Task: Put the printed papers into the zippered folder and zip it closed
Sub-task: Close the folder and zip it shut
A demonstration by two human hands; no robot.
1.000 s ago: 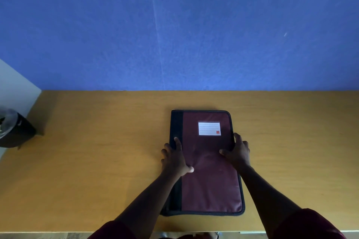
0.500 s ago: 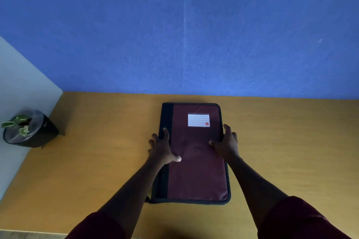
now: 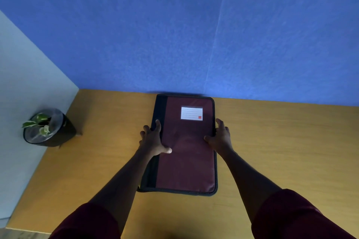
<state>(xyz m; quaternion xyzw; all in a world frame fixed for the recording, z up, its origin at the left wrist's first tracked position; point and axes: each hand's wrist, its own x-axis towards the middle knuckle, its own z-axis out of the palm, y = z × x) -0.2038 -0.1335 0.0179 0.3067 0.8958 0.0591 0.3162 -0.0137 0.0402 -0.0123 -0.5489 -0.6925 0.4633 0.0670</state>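
Observation:
A maroon zippered folder (image 3: 186,161) with a black spine and a white label lies closed and flat on the wooden table (image 3: 281,151), its far end against the blue wall. My left hand (image 3: 153,139) rests on the folder's left edge over the black spine, fingers spread and thumb on the maroon cover. Over on the right edge, my right hand (image 3: 220,137) holds it with the thumb on the cover. No printed papers are in view.
A blue wall (image 3: 194,35) rises straight behind the table. A black pot with a small green plant (image 3: 46,128) stands on the floor beyond the table's left edge, beside a pale wall. The table's near edge runs just below my arms.
The folder has slid away from me until its far end meets the blue wall, with both hands staying on its sides. The view has shifted left, so the plant pot now shows.

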